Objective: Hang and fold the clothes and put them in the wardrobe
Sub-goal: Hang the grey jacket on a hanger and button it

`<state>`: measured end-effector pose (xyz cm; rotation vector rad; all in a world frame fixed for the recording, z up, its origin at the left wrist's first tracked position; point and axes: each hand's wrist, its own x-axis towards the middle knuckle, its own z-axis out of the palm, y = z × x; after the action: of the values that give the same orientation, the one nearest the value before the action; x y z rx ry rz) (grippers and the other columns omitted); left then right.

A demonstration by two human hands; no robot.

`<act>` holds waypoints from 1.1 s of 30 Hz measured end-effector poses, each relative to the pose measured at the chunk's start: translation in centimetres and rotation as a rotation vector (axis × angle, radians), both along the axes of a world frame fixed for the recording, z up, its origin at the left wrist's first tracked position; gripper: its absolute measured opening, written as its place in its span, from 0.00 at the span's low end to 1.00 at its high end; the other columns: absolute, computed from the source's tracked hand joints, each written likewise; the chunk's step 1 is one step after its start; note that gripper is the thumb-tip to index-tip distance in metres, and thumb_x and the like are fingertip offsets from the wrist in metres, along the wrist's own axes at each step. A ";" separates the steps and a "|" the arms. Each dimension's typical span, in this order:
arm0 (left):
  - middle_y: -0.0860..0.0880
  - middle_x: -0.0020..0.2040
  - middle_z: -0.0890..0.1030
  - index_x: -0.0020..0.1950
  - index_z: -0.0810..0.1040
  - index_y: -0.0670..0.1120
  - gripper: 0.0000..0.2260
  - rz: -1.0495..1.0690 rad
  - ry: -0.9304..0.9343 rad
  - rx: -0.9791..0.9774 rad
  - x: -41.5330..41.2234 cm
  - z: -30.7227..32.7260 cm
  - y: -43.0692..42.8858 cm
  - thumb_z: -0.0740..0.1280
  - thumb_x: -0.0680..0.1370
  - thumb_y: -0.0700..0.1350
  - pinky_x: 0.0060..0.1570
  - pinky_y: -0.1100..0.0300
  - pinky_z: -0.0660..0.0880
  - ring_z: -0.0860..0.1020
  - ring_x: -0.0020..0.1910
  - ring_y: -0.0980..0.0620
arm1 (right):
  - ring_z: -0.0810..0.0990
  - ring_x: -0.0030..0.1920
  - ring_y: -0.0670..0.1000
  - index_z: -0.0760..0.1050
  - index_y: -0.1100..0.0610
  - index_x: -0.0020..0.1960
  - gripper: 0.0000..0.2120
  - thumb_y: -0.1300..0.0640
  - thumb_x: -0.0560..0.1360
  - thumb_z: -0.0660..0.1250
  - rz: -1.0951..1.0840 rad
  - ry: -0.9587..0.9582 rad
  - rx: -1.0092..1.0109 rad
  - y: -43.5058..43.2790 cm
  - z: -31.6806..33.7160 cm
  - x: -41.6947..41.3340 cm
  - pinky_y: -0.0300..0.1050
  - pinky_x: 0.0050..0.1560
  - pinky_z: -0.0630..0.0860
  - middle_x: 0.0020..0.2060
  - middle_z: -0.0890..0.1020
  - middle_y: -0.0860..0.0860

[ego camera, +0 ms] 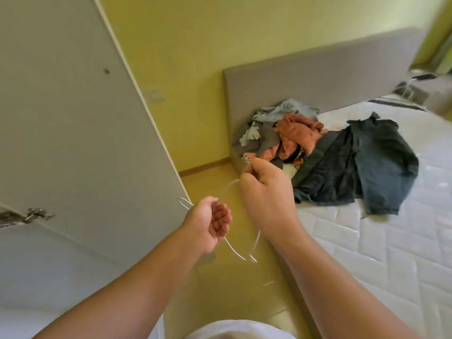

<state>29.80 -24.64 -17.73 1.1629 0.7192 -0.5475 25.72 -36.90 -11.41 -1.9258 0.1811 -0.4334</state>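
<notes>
I hold a thin clear plastic hanger in front of me, over the floor between the wardrobe and the bed. My left hand has its fingers curled round the hanger near the hook. My right hand grips the hanger's upper part in a closed fist. A heap of clothes, grey and salmon pieces among them, lies on the bed beside the headboard. A dark blue-grey garment is spread out next to the heap. The white wardrobe door stands open on my left.
The bed's white quilted mattress fills the right side, with a grey headboard behind the clothes. A metal hinge shows on the wardrobe door. A nightstand with small items stands far right. The floor strip between bed and wardrobe is narrow.
</notes>
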 end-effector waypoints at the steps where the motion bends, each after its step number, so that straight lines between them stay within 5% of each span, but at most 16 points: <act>1: 0.48 0.24 0.77 0.34 0.74 0.44 0.16 -0.055 0.017 0.004 0.5 -0.4 -2.4 0.60 0.81 0.47 0.19 0.68 0.68 0.75 0.19 0.53 | 0.68 0.31 0.44 0.66 0.56 0.32 0.08 0.63 0.69 0.60 -0.045 0.026 -0.018 -2.0 -0.1 -0.1 0.38 0.29 0.64 0.27 0.73 0.46; 7: 0.48 0.25 0.78 0.27 0.78 0.44 0.23 -0.383 0.084 0.036 4.2 -2.8 -13.8 0.62 0.81 0.48 0.20 0.65 0.71 0.76 0.19 0.52 | 0.68 0.31 0.44 0.69 0.57 0.35 0.06 0.61 0.70 0.60 -0.265 0.163 -0.016 -11.1 -1.1 0.2 0.37 0.28 0.64 0.28 0.73 0.48; 12: 0.48 0.28 0.80 0.44 0.78 0.43 0.15 -0.587 0.152 0.071 8.7 -5.6 -20.8 0.61 0.82 0.52 0.24 0.62 0.75 0.79 0.25 0.53 | 0.68 0.31 0.42 0.71 0.58 0.36 0.05 0.61 0.71 0.62 -0.382 0.195 -0.033 -16.2 -2.5 2.0 0.33 0.30 0.68 0.28 0.72 0.49; 16: 0.45 0.43 0.85 0.53 0.81 0.41 0.11 -0.682 0.188 0.076 13.9 -8.5 -26.0 0.63 0.82 0.47 0.43 0.60 0.80 0.83 0.41 0.51 | 0.68 0.29 0.44 0.70 0.56 0.35 0.10 0.54 0.71 0.66 -0.450 0.333 -0.077 -20.1 -4.6 5.5 0.35 0.28 0.64 0.27 0.69 0.46; 20: 0.47 0.33 0.80 0.48 0.79 0.42 0.08 -0.792 0.235 0.053 20.5 -11.2 -30.8 0.65 0.82 0.44 0.34 0.64 0.71 0.76 0.30 0.55 | 0.83 0.29 0.50 0.75 0.56 0.39 0.17 0.43 0.75 0.67 -0.388 0.765 0.058 -24.2 -7.1 10.7 0.40 0.29 0.77 0.26 0.81 0.50; 23: 0.51 0.28 0.77 0.49 0.80 0.42 0.07 -0.906 0.245 0.053 25.1 -12.5 -33.7 0.66 0.82 0.44 0.24 0.66 0.66 0.72 0.23 0.58 | 0.84 0.28 0.51 0.76 0.59 0.45 0.18 0.43 0.77 0.67 -0.354 0.946 0.274 -26.3 -9.4 14.8 0.45 0.30 0.83 0.29 0.84 0.54; 28: 0.51 0.35 0.82 0.49 0.84 0.42 0.07 -1.252 0.156 0.141 30.9 -14.2 -37.7 0.71 0.79 0.46 0.21 0.67 0.61 0.68 0.24 0.59 | 0.84 0.29 0.53 0.66 0.56 0.59 0.12 0.52 0.80 0.64 -0.454 0.998 0.520 -28.5 -14.3 20.7 0.45 0.27 0.80 0.40 0.82 0.58; 33: 0.53 0.48 0.85 0.55 0.84 0.47 0.14 -1.426 -0.001 0.284 35.8 -17.1 -41.0 0.74 0.75 0.54 0.33 0.62 0.68 0.70 0.41 0.53 | 0.77 0.37 0.49 0.71 0.52 0.54 0.08 0.50 0.84 0.54 -0.640 0.943 0.389 -29.3 -19.1 24.1 0.42 0.33 0.73 0.42 0.78 0.51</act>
<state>65.59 -65.61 -34.79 1.8542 -0.1801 -1.6457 49.78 -66.22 -30.54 -1.5106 1.4059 0.1418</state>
